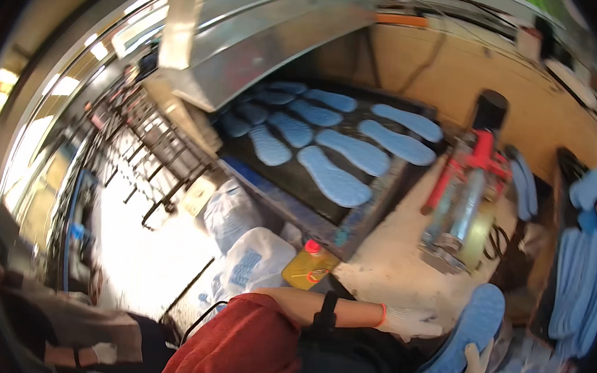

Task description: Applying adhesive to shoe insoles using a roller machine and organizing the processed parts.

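My right hand, in a white glove, grips a light blue shoe insole near the lower right, its thumb lying across the insole's face. The insole is tilted, with its textured side showing. Just left of it, my left hand in a white glove with an orange cuff reaches toward the insole. Its fingers are stretched out, holding nothing, and a small gap separates them from the insole. A dark band circles my left wrist, below a red sleeve.
Several blue insoles lie on a dark conveyor belt under a metal hood. A red and silver roller machine stands at right, near stacked insoles. A yellow jug and plastic bags are left. A co-worker's gloved hand shows lower left.
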### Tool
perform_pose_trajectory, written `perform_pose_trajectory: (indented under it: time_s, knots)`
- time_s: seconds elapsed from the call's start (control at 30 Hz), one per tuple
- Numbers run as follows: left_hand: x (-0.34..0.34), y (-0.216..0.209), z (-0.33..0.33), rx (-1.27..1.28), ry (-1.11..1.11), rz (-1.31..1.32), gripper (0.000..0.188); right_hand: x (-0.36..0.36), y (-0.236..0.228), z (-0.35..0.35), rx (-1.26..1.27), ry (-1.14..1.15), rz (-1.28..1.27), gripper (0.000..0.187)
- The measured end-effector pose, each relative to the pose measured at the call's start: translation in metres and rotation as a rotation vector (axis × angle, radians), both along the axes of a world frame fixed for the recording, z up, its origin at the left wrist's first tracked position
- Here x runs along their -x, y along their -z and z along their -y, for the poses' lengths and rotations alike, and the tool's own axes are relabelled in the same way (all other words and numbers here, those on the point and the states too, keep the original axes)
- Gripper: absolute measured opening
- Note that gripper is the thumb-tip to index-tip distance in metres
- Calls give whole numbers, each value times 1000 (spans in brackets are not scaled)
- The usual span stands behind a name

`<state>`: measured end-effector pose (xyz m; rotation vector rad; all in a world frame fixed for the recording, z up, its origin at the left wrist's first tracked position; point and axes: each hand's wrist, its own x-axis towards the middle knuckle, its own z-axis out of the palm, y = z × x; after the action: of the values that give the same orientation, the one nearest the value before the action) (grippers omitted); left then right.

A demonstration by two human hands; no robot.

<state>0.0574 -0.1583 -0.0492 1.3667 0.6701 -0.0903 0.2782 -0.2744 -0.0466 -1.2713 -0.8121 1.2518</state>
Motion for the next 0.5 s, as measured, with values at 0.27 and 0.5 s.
perform_pose_trajectory:
  time_s: [0.27,0.5]
  knots:
    - [142,1,-13,-1045,-227,-338,27,33,84,-96,14,82,1103,87]
    - [149,-68,-149,-1783,-516,-310,30,50,76,-109,-81,104,1096,93]
